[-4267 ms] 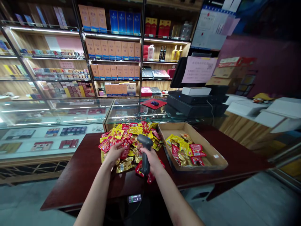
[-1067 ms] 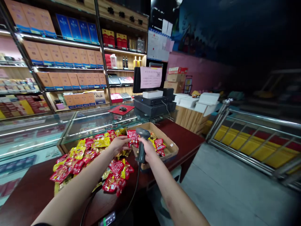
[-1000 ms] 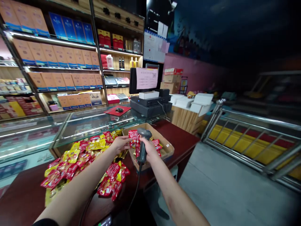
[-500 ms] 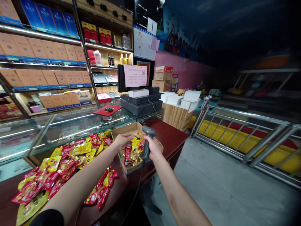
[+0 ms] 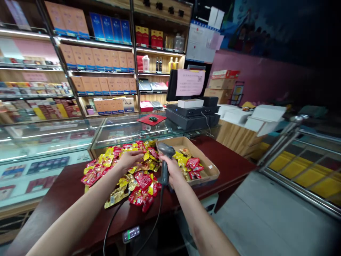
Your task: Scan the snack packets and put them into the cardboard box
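Observation:
My right hand (image 5: 172, 169) is wrapped round the handle of a dark grey barcode scanner (image 5: 165, 175), held upright with its head at the top. It is in front of the left side of an open cardboard box (image 5: 210, 174), which holds several red, yellow and gold snack packets (image 5: 193, 163). To the left, my left hand (image 5: 129, 160) reaches over a heap of red and yellow snack packets (image 5: 144, 179) on the dark red table. Its fingers are stretched out; I see nothing held in them. The scanner's cable runs down past the table's front edge.
Behind the heap stands a glass display counter (image 5: 122, 131) with a red mat (image 5: 151, 120) on it. A monitor (image 5: 186, 83) with a pink paper stands behind the box. A lit phone (image 5: 131, 234) lies at the table's front edge. Metal railings (image 5: 306, 170) stand on the right.
The view has turned to the left. My left hand has gone from over the box to over the heap. The scanner in my right hand has shifted left, to the box's left side.

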Demonstrator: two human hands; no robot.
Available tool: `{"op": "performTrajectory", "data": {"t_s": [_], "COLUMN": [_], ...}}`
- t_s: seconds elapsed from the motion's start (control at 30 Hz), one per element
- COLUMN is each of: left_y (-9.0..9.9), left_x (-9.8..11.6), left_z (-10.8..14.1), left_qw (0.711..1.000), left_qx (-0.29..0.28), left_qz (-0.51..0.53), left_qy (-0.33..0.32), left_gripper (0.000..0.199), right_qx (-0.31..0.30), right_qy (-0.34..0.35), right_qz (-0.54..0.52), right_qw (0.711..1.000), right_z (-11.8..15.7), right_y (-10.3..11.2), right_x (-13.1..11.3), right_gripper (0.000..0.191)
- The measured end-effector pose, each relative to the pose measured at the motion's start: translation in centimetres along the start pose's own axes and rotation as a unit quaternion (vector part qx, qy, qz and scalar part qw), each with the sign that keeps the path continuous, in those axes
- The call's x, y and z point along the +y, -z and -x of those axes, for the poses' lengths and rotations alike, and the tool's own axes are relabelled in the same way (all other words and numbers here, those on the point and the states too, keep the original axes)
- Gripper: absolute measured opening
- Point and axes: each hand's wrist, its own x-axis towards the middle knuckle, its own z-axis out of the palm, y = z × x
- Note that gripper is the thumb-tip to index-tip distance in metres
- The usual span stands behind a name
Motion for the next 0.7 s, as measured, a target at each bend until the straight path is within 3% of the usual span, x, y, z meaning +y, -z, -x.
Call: {"op": "performTrajectory", "data": {"t_s": [0.2, 0.3, 0.4, 0.53, 0.63, 0.7], "left_y": [6.1, 7.6, 7.6, 6.4, 5.9, 6.0], "left_x": [-3.8, -5.8, -7.6, -8.7, -8.6, -8.4], "left_z": [4.2, 5.9, 7.2, 8.0, 8.0, 7.9], "left_qw": [0.999, 0.979, 0.897, 0.766, 0.710, 0.697], "left_qx": [0.030, 0.085, 0.125, 0.114, 0.089, 0.065], "left_qz": [-0.017, -0.172, -0.413, -0.628, -0.694, -0.707], "left_qy": [-0.010, -0.063, -0.096, -0.073, -0.077, -0.101], "left_gripper": [0.053, 0.040, 0.028, 0.035, 0.038, 0.036], "right_qx": [-0.052, -0.088, -0.111, -0.112, -0.114, -0.110], "right_qy": [-0.061, -0.091, -0.112, -0.118, -0.121, -0.121], "right_qz": [0.037, 0.046, 0.066, 0.094, 0.094, 0.089], "right_qw": [0.996, 0.991, 0.985, 0.982, 0.982, 0.983], "right_z": [2.3, 3.7, 4.8, 5.4, 5.6, 5.7], "right_y": [-4.0, -5.3, -5.9, -6.2, -6.1, -6.0], "right_x": [5.4, 7.8, 9.7, 11.2, 11.3, 11.0], "right_gripper": [0.031, 0.029, 0.029, 0.029, 0.028, 0.029]}}
